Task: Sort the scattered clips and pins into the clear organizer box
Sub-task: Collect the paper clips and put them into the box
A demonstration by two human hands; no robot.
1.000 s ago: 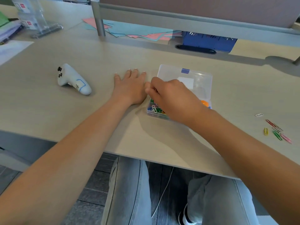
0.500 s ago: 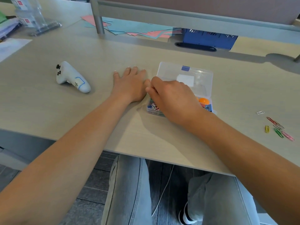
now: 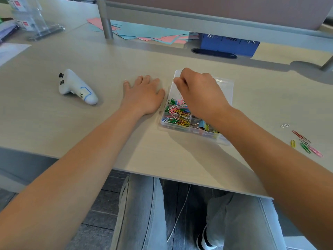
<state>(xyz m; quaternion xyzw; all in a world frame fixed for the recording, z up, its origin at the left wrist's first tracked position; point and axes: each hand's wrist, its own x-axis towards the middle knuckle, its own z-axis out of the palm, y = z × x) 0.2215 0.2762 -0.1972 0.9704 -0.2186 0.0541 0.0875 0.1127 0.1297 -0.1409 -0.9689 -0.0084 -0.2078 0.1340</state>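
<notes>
The clear organizer box (image 3: 182,128) lies on the desk in front of me, and its lid (image 3: 224,88) is swung up and back. Coloured paper clips (image 3: 177,112) fill the left compartments, and binder clips (image 3: 203,125) lie in a front one. My right hand (image 3: 200,92) hovers over the box with fingers curled, pinching the lid's left edge. My left hand (image 3: 144,98) rests flat on the desk just left of the box. Several loose paper clips (image 3: 305,143) and one white clip (image 3: 285,125) lie at the far right.
A white controller (image 3: 77,87) lies to the left. Behind are pink and blue paper sheets (image 3: 144,33), a grey post (image 3: 106,24), a blue basket (image 3: 228,44), a cable slot (image 3: 214,53) and a clear stand (image 3: 36,20). The desk's front edge (image 3: 180,179) runs above my knees.
My right hand moved from the box's front left corner up and back, raising the lid, so the clips inside now show. My left hand stayed flat beside the box.
</notes>
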